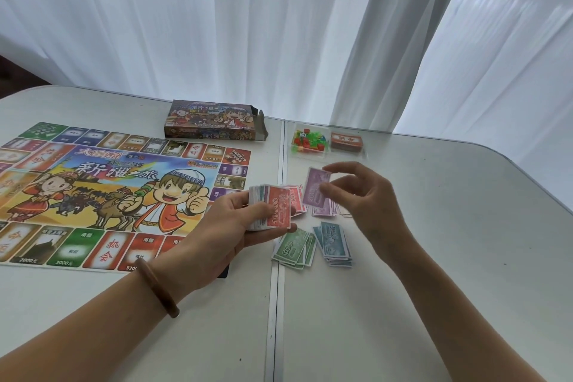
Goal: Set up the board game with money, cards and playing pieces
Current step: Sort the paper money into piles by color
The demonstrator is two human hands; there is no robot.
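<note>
Paper and plastic on a matt table [434, 257]
Paper banknote stack [277, 209] and purple note [313, 186]; glossy game board [108, 183]; cardboard box [210, 119]; clear plastic tray [327, 140], shiny plastic pieces [305, 141]; wood-like bangle [158, 288]; sheer cloth curtain [279, 25].

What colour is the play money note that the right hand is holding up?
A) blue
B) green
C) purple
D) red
C: the right hand pinches a purple note, while the red 10000 note tops the stack of notes gripped in the left hand.

White table [449, 273] bears game board [102, 192], box [214, 119], money piles [293, 250], tray [328, 154].
</note>
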